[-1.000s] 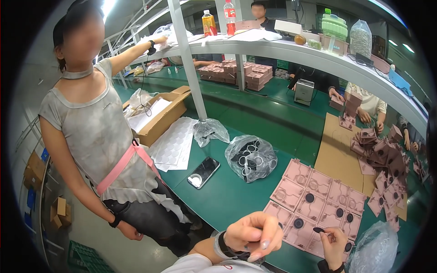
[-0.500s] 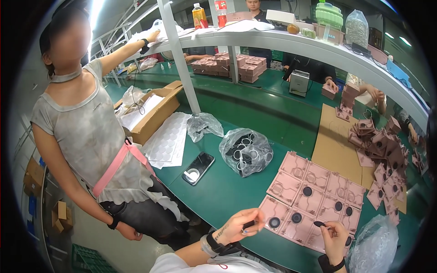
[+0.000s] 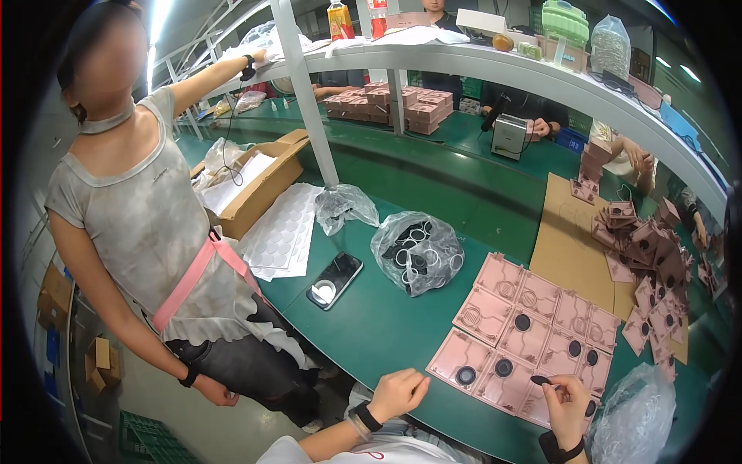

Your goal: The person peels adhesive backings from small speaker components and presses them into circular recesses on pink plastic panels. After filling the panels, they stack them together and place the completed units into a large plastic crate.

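Pink square panels (image 3: 483, 313) lie in a close grid on the green table (image 3: 379, 317), several with a round black disc (image 3: 504, 368) set on them. My right hand (image 3: 568, 404) pinches a small black disc (image 3: 540, 380) over the front row of panels. At the table's front edge, left of the grid, my left hand (image 3: 398, 397) is closed with its fingers curled under. Whatever it may hold is hidden from view. Beyond the grid sits a clear plastic bag (image 3: 417, 254) of black discs and white rings.
A phone (image 3: 335, 281), sheets of round white stickers (image 3: 282, 236) and an open carton (image 3: 263, 182) are at the left. A person (image 3: 139, 201) stands beside them. Cardboard (image 3: 568, 240) and a heap of pink panels (image 3: 653, 255) lie right. A shelf (image 3: 495, 56) spans overhead.
My left hand has drawn down and left, turning so its fingers curl out of sight; a dark piece seen in it earlier is now hidden. My right hand stays nearly still with its disc.
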Demonstrator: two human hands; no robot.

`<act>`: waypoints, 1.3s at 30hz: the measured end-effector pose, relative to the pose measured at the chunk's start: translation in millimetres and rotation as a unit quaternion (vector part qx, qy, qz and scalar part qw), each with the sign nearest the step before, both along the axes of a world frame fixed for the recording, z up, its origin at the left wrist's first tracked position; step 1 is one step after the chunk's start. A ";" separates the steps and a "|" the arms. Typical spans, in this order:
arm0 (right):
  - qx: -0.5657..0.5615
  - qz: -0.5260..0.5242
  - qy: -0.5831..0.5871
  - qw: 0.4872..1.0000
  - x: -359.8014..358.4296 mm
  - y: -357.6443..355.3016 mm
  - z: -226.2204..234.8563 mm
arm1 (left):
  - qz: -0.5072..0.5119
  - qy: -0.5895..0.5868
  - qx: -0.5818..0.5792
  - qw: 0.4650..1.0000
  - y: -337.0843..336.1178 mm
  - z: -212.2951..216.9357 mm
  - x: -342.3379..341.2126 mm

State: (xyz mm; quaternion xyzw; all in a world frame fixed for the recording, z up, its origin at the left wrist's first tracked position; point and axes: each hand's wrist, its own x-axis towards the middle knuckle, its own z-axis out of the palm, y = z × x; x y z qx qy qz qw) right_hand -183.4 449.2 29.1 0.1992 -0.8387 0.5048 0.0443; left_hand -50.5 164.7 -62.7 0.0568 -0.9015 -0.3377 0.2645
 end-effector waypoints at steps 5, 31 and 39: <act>0.008 0.017 -0.002 1.000 2.7 0.2 0.0 | 0.020 -0.020 -0.024 0.999 0.9 -3.6 4.5; -0.076 -0.019 -0.186 0.979 -19.7 13.7 -18.4 | -0.024 0.084 0.039 0.995 -3.1 -8.2 0.6; -0.149 -0.034 -0.264 0.952 -43.8 23.1 -24.3 | -0.034 0.063 0.069 0.995 0.2 -4.2 -10.4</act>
